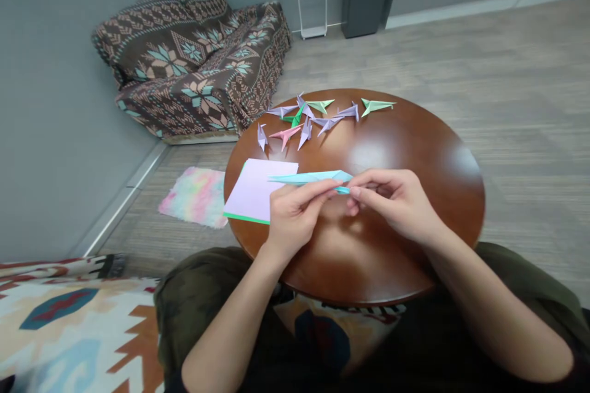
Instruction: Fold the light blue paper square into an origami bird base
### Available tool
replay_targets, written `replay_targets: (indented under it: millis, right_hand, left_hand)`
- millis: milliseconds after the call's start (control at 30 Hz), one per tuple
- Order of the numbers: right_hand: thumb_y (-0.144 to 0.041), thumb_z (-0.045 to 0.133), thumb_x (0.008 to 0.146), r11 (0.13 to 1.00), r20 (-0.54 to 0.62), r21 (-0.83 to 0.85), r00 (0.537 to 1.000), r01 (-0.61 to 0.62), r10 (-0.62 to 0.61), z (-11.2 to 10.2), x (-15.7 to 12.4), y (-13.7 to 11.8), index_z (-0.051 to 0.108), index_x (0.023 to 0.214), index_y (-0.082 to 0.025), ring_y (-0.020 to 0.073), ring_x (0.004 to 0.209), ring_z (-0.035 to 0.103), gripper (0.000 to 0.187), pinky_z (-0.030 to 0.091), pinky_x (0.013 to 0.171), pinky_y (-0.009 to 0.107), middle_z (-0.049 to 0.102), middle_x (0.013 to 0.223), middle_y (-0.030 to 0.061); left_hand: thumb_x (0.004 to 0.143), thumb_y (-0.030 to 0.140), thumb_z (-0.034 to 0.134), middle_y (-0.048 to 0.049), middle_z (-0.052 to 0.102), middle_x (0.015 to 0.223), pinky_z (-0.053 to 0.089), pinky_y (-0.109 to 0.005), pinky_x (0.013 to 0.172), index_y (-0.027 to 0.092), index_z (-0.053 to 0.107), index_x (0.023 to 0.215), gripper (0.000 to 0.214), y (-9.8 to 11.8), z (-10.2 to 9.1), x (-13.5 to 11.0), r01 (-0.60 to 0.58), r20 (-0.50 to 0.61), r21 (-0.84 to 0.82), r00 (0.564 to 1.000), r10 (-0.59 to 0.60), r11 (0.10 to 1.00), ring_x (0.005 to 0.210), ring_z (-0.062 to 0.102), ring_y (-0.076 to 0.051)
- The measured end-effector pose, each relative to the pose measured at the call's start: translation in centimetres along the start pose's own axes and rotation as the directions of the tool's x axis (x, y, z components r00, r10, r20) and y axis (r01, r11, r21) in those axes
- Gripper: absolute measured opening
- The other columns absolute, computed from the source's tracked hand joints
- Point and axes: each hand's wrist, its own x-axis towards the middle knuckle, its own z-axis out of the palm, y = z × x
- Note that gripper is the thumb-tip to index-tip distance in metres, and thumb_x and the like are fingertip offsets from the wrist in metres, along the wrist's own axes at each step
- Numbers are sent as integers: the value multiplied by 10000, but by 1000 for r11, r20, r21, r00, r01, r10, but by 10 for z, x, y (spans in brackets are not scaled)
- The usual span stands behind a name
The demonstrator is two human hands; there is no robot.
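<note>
Both my hands pinch a long, narrow folded piece of light blue paper [310, 177] just above the round brown table [415, 153]. My left hand [295, 212] grips its middle with thumb and fingers closed. My right hand [394, 202] pinches its right end. The paper's pointed tip sticks out to the left, over a stack of square paper sheets [255, 193] with a lilac sheet on top and green edges below.
Several folded paper figures [318, 115] in lilac, green and pink lie at the table's far edge. A sofa under a patterned throw [193, 55] stands back left. A pastel mat [196, 195] lies on the floor. A patterned cushion [69, 325] sits beside my left knee.
</note>
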Motion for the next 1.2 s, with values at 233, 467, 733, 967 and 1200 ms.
replay_targets:
  millis: [233, 467, 733, 967, 1200]
  right_hand:
    - [-383, 876, 818, 998, -27, 46, 998, -49, 50, 1, 1, 2, 809, 787, -171, 185, 573, 758, 225, 645, 598, 275, 791, 681, 52]
    - [-386, 915, 772, 999, -52, 20, 998, -35, 36, 4, 0, -2, 848, 821, -182, 203, 595, 771, 221, 655, 610, 285, 803, 687, 52]
    - [-326, 937, 746, 1000, -88, 7, 996, -12, 12, 8, 0, -2, 858, 814, -190, 195, 562, 759, 171, 646, 576, 272, 791, 640, 36]
    - [-344, 982, 676, 991, -101, 112, 991, -72, 83, 6, 2, -1, 848, 766, -187, 188, 540, 754, 225, 649, 571, 268, 792, 650, 39]
    - [-301, 966, 708, 983, -91, 163, 991, -80, 96, 6, 1, 2, 851, 784, -172, 173, 545, 763, 188, 650, 573, 229, 798, 661, 41]
  left_hand:
    - [874, 167, 810, -15, 853, 893, 637, -239, 720, 239, 849, 937, 104, 2, 1, 2, 43, 18, -36, 999, -42, 998, 720, 798, -160]
    - [872, 188, 809, -15, 850, 865, 657, -260, 737, 231, 856, 903, 71, 2, 2, 2, 168, 3, -82, 986, -168, 982, 743, 805, -180]
    - [912, 212, 779, -30, 850, 998, 649, -262, 824, 227, 819, 1031, 127, -1, 2, 1, 147, 43, -86, 989, -144, 985, 838, 812, -174]
    - [922, 220, 769, 15, 801, 821, 605, -213, 709, 211, 757, 950, 32, -4, 3, -3, 134, -2, -44, 991, -134, 990, 702, 766, -126]
    - [884, 182, 791, -2, 812, 776, 615, -233, 706, 192, 797, 861, 26, 2, 4, 0, 213, -59, -91, 974, -218, 973, 699, 761, -141]
